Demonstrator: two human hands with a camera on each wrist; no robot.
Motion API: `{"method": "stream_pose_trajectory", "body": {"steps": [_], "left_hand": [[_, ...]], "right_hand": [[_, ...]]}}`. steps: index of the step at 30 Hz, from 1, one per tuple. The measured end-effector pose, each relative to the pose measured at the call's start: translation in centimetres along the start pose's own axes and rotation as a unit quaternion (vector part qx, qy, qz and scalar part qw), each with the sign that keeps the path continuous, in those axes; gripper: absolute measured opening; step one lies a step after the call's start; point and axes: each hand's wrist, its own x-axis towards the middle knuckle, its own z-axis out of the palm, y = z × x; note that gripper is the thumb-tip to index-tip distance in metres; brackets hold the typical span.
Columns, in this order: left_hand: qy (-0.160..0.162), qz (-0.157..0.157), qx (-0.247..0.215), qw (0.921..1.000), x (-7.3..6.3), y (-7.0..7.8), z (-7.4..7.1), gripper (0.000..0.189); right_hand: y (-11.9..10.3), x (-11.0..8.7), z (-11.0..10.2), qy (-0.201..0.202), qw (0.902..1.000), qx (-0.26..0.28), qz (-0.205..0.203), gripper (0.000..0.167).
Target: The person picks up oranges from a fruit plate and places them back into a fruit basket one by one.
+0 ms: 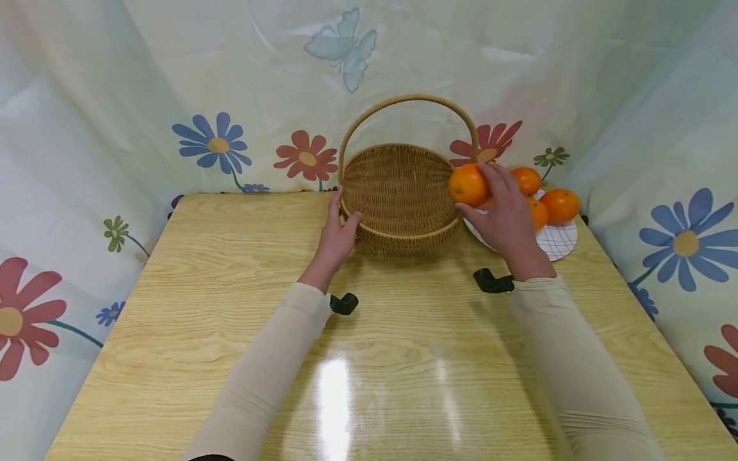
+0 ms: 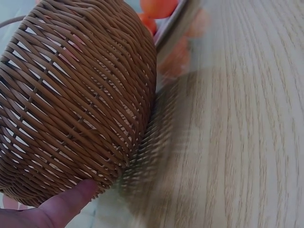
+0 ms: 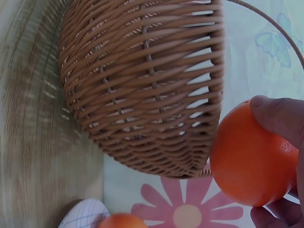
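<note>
The wicker basket with a tall hooped handle stands at the back of the table, its woven inside showing in the head view. My left hand holds its left end, fingers along the outer side and thumb at the front; a fingertip lies against the weave in the left wrist view. An orange is gripped in my right hand, raised at the basket's right rim. In the right wrist view, thumb and fingers curl round the orange, which overlaps the rim's edge.
Right of the basket, a white plate with a grid pattern bears several oranges, partly hidden by my right hand. A flowered curtain hangs behind and beside the wooden table. Each wrist carries a black camera mount.
</note>
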Motion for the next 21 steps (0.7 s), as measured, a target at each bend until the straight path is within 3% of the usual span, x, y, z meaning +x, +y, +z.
{"method": "stream_pose_trajectory", "body": {"steps": [9, 21], "left_hand": [[0.002, -0.005, 0.0, 1.0, -0.22, -0.17, -0.02, 0.062], [-0.002, 0.002, 0.004, 1.0, -0.01, -0.17, 0.08, 0.064]], "right_hand": [[-0.61, 0.02, 0.69, -0.024, 0.9997, 0.002, 0.004, 0.077], [0.04, 0.26, 0.89, -0.012, 0.9997, 0.012, -0.016, 0.065]]}}
